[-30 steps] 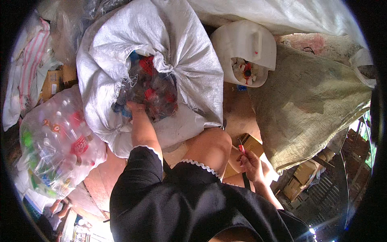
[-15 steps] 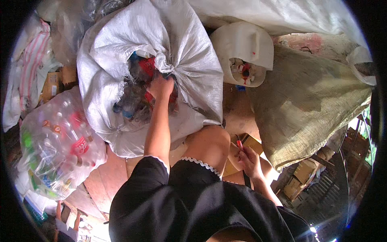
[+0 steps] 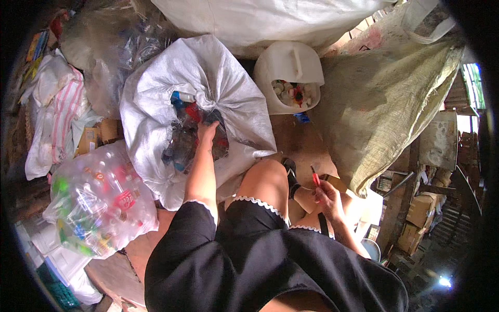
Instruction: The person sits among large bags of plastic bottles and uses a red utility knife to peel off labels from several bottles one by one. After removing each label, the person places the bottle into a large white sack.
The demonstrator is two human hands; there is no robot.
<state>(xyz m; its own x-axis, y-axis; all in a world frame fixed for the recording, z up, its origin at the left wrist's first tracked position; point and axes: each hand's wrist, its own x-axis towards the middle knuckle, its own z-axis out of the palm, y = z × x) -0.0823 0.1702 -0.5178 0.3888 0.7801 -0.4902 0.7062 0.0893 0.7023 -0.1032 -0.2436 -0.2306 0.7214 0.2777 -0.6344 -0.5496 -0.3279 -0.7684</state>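
Note:
My left hand (image 3: pixel 209 130) reaches into the torn opening of a big white woven sack (image 3: pixel 239 114). Its fingers are closed at a dark piece (image 3: pixel 213 116) whose kind I cannot make out. Around it in the sack lie plastic bottles (image 3: pixel 182 140), mostly clear, with red and blue labels or caps showing. In my right hand (image 3: pixel 329 199), held over my lap, is a small knife (image 3: pixel 315 178) with a red handle and its blade pointing away from me. My right fingers wrap the handle.
Left of the sack sits a clear bag (image 3: pixel 104 203) full of plastic bottles. Beyond it are a striped sack (image 3: pixel 60 114) and cardboard (image 3: pixel 89 140). A cut-open white jug (image 3: pixel 283 62) holding caps stands at the back, beside a large tan sack (image 3: pixel 384 109) on the right.
The view has shifted, showing more on the right. My left hand stays in the sack. The knife in my right hand now points more upward and away.

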